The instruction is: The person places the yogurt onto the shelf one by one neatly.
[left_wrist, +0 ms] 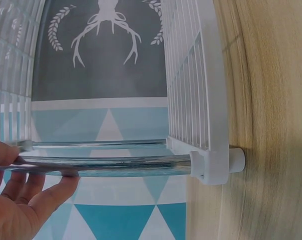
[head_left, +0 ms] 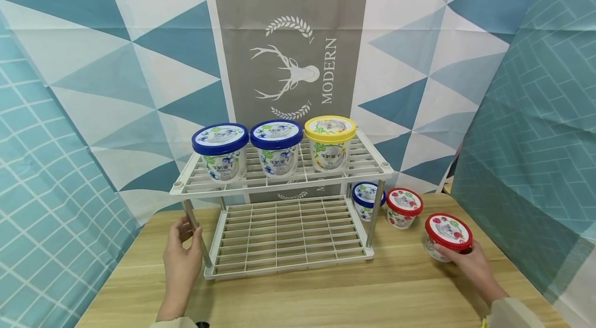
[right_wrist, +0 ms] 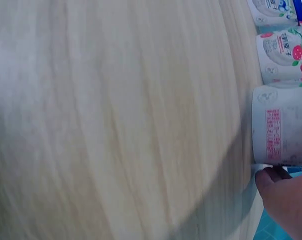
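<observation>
A white two-tier rack (head_left: 284,271) with metal posts stands on the wooden table. At its left, my left hand (head_left: 182,261) holds the front post (head_left: 190,214); in the left wrist view, the thumb and fingers lie on either side of that post (left_wrist: 116,166). To the right of the rack, my right hand (head_left: 472,266) grips a red-lidded tub (head_left: 449,232) by its side. Part of that tub (right_wrist: 276,127) shows in the right wrist view, beside the thumb. Behind it are another red-lidded tub (head_left: 404,207) and a blue-lidded tub (head_left: 368,198), partly behind a post.
Two blue-lidded tubs (head_left: 220,152) (head_left: 277,148) and a yellow-lidded tub (head_left: 329,143) stand in a row on the upper shelf. Patterned cloth (head_left: 167,69) hangs behind the table (head_left: 326,297), with tile-patterned sheets (head_left: 42,188) at the sides.
</observation>
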Demonstrator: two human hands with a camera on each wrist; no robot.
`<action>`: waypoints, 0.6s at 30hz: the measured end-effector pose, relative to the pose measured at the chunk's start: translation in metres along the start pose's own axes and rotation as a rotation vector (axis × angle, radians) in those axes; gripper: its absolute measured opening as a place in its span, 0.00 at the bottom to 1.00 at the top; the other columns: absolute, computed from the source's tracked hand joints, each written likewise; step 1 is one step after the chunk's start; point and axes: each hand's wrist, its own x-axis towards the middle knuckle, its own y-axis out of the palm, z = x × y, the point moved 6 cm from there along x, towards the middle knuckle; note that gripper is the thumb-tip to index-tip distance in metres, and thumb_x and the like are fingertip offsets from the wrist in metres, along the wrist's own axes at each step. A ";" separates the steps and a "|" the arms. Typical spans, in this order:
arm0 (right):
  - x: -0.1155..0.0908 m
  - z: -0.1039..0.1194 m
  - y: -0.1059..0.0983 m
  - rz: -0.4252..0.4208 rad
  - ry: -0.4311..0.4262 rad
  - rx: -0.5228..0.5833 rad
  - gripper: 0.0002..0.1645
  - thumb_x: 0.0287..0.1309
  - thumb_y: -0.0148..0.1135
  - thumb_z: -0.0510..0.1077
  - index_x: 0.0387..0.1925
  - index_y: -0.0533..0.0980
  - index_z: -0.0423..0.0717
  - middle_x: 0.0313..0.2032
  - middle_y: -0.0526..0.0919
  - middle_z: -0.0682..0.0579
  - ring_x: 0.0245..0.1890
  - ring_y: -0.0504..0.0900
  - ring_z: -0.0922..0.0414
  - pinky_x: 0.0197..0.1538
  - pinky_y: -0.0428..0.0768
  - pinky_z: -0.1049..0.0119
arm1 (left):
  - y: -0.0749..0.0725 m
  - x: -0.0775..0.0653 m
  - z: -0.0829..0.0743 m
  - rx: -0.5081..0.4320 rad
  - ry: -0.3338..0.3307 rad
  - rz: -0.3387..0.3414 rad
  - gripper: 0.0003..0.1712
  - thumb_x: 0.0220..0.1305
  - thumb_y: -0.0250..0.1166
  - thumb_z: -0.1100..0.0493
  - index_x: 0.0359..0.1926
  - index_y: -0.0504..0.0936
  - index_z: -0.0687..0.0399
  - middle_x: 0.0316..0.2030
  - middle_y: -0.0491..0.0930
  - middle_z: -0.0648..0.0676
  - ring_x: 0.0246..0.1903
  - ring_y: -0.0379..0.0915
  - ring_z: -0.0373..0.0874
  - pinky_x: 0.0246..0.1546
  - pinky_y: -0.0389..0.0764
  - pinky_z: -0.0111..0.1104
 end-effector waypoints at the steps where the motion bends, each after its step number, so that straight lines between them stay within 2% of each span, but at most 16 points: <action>1: 0.000 0.000 0.001 -0.014 0.003 0.009 0.74 0.47 0.62 0.71 0.69 0.30 0.30 0.68 0.42 0.25 0.65 0.47 0.30 0.64 0.55 0.34 | 0.000 0.000 0.000 -0.002 0.000 0.000 0.20 0.65 0.56 0.67 0.57 0.66 0.66 0.46 0.76 0.67 0.46 0.75 0.62 0.35 0.81 0.26; 4: 0.000 0.000 0.003 -0.058 -0.006 0.027 0.73 0.47 0.64 0.69 0.69 0.31 0.31 0.68 0.43 0.26 0.65 0.49 0.31 0.64 0.56 0.35 | 0.000 0.000 0.000 -0.002 0.000 0.003 0.20 0.65 0.56 0.67 0.57 0.65 0.67 0.46 0.76 0.67 0.46 0.75 0.63 0.35 0.80 0.25; 6: 0.000 0.001 0.005 -0.084 -0.011 0.041 0.72 0.47 0.65 0.68 0.70 0.31 0.32 0.68 0.44 0.27 0.66 0.49 0.32 0.64 0.56 0.35 | 0.000 -0.001 0.000 0.000 0.001 0.002 0.20 0.65 0.56 0.67 0.57 0.65 0.67 0.46 0.76 0.67 0.45 0.75 0.63 0.35 0.82 0.30; 9: -0.001 0.001 0.007 -0.108 -0.014 0.068 0.73 0.47 0.66 0.66 0.70 0.31 0.33 0.69 0.42 0.27 0.66 0.49 0.32 0.65 0.55 0.35 | 0.000 0.000 0.000 -0.009 0.002 -0.001 0.20 0.65 0.56 0.67 0.57 0.65 0.67 0.46 0.76 0.68 0.45 0.75 0.62 0.35 0.79 0.20; 13: -0.002 0.000 0.011 -0.138 -0.015 0.116 0.73 0.45 0.67 0.66 0.71 0.30 0.37 0.70 0.40 0.29 0.67 0.46 0.31 0.64 0.55 0.35 | 0.001 0.000 0.000 -0.027 0.003 -0.006 0.20 0.65 0.55 0.67 0.57 0.65 0.68 0.46 0.76 0.69 0.45 0.75 0.61 0.32 0.63 0.03; 18: -0.003 0.000 0.016 -0.200 -0.006 0.148 0.73 0.45 0.66 0.67 0.71 0.30 0.37 0.70 0.40 0.30 0.68 0.45 0.31 0.65 0.54 0.35 | 0.001 0.000 0.000 -0.024 0.002 -0.003 0.20 0.65 0.55 0.67 0.57 0.65 0.68 0.47 0.76 0.69 0.45 0.75 0.61 0.32 0.63 0.04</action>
